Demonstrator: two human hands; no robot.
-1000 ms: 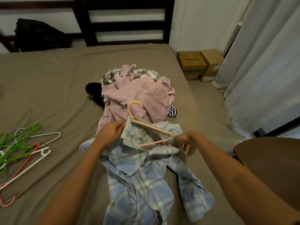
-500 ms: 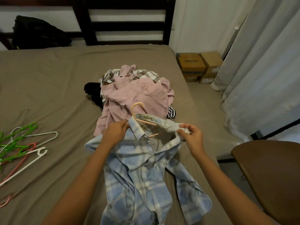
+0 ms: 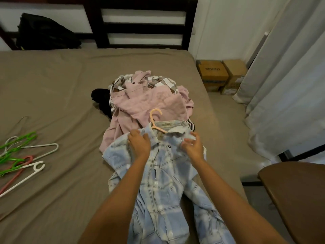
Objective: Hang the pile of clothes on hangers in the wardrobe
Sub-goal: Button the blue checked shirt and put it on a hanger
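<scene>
**Hands.** The left hand [image 3: 139, 145] lies on the left shoulder of the blue plaid shirt [image 3: 158, 184]. Its fingers are bent over the fabric beside the collar and grip it. The right hand [image 3: 193, 147] touches the right end of the collar. Its fingers are partly spread and blurred, so it cannot be told whether they pinch the cloth.

**Edges and room.** The bed [image 3: 52, 88] fills the left and centre. Its right edge runs from the cardboard boxes [image 3: 212, 74] at the far right toward the near side. A strip of floor [image 3: 228, 117] separates this edge from the curtain [image 3: 290, 85]. A brown rounded surface [image 3: 295, 194] stands at the near right, apart from the bed. Bare sheet lies between the shirt and the spare hangers [image 3: 22, 155] at the left.

**Task items.** The shirt lies front up, collar far, hem near, sleeves spread. The pile of clothes [image 3: 149, 103] touches its far side, a pink garment uppermost. The peach hanger [image 3: 152, 119] sits inside the collar, its hook lying on the pink garment.
</scene>
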